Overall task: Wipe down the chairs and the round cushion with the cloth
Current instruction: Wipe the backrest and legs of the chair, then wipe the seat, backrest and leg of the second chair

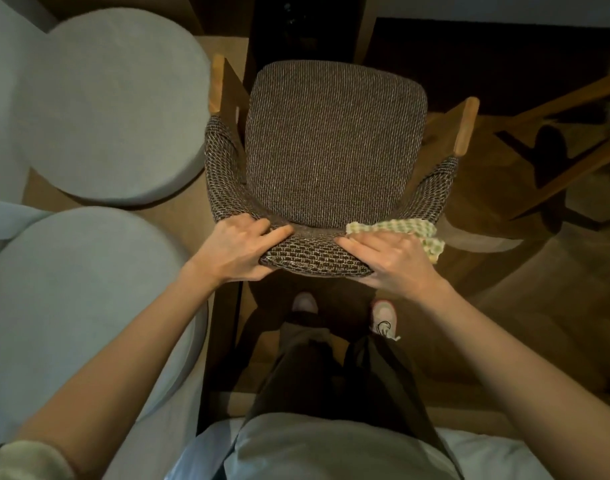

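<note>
Right below the camera there's one armchair (334, 147), seat covered in a brown nubby tweed, rounded-square shape, with a curved backrest (317, 258) in a chunkier basket-type weave. Two pale wooden arm tips (216, 83) poke out, one each side. The left hand (234, 247) grips the top of the backrest, fingers curled over the front, thumb underneath. The right hand (390, 261) does the same further along, pinning the cloth (400, 227) against the weave. It's one cloth, waffle texture, green and cream checks, bunched up and sticking out past the knuckles.

On the left are two big round cushions, both pale grey-green with a soft fuzzy cover: the upper round cushion (116, 105) just beside the chair arm and the lower round cushion (78, 299) near the left forearm. A second wooden chair frame (556, 140) is off to the right on the wood floor (538, 306). Two light shoes (384, 315) show under the backrest; the mark on the right one is too blurry to read
</note>
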